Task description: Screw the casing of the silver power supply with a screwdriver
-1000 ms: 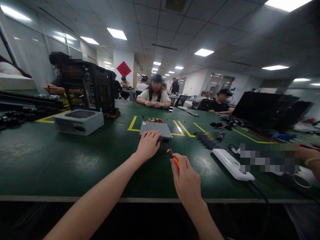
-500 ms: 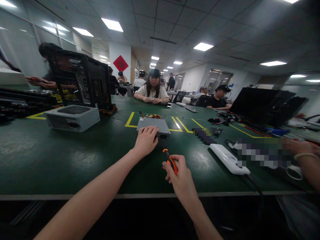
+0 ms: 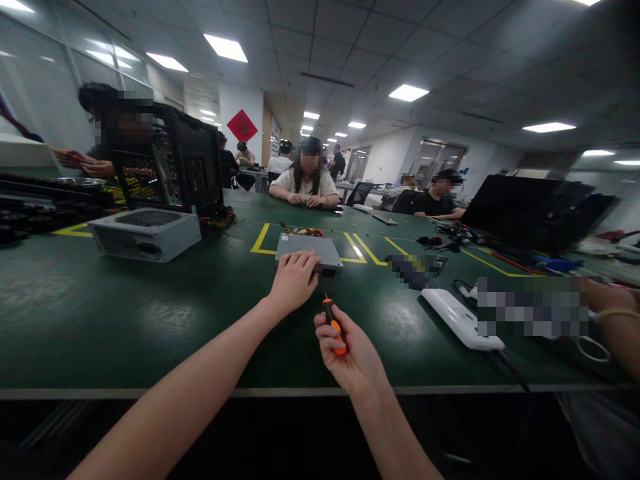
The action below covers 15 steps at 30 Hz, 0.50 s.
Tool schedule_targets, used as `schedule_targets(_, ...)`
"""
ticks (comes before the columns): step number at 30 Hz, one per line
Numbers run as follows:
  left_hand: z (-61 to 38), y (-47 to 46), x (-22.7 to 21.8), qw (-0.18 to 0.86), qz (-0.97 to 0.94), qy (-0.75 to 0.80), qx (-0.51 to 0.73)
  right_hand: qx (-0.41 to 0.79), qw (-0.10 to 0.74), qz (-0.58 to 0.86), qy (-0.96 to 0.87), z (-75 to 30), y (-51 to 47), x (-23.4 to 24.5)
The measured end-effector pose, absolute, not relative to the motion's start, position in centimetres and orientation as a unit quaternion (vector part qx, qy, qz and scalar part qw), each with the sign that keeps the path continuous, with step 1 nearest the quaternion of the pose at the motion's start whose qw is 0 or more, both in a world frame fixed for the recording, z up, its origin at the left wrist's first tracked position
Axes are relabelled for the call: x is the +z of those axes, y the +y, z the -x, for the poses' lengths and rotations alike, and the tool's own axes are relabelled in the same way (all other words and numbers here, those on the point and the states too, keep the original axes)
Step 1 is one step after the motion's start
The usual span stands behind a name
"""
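Observation:
A flat grey metal box (image 3: 311, 250) lies on the green table (image 3: 125, 320) in front of me. My left hand (image 3: 293, 280) rests on its near left corner, fingers curled over the edge. My right hand (image 3: 345, 353) is closed round an orange-and-black screwdriver (image 3: 332, 323). The screwdriver's thin shaft points up and away toward the near edge of the box, just short of it.
A grey power supply (image 3: 146, 233) and an open black computer case (image 3: 167, 163) stand at the left. A white power strip (image 3: 463, 319) lies to the right, with cables and black panels (image 3: 530, 213) beyond. Several people sit across the table; another person's arm (image 3: 615, 320) is at far right.
My right hand has shifted left and turned the screwdriver more upright, bringing its tip nearer the grey box. My left hand stays on the box.

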<state>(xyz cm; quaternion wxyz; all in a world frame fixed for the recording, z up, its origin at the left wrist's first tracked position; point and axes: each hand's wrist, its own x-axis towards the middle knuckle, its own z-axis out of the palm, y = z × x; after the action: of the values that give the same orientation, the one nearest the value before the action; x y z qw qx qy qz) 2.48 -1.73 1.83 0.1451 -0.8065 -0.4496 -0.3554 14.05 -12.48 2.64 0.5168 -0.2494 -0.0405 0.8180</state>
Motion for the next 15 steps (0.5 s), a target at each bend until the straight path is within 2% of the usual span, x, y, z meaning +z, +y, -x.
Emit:
schedule_targets(3,-2.48,-1.67,1.8,0.149,0.806,-0.449,-0.356,0.828,0.497,0.257,-0.052,-13.95,-12.4,2.53)
schedule_targets(9,-2.44,-1.78,1.78,0.145,0.804,-0.452,-0.357,0.811,0.533,0.239,-0.015,-13.56,-12.14,2.0)
schedule_targets(15,-2.48,-1.75,1.83,0.149,0.802,-0.456,-0.356,0.816,0.526,0.239,-0.01,-13.38,-11.96,2.06)
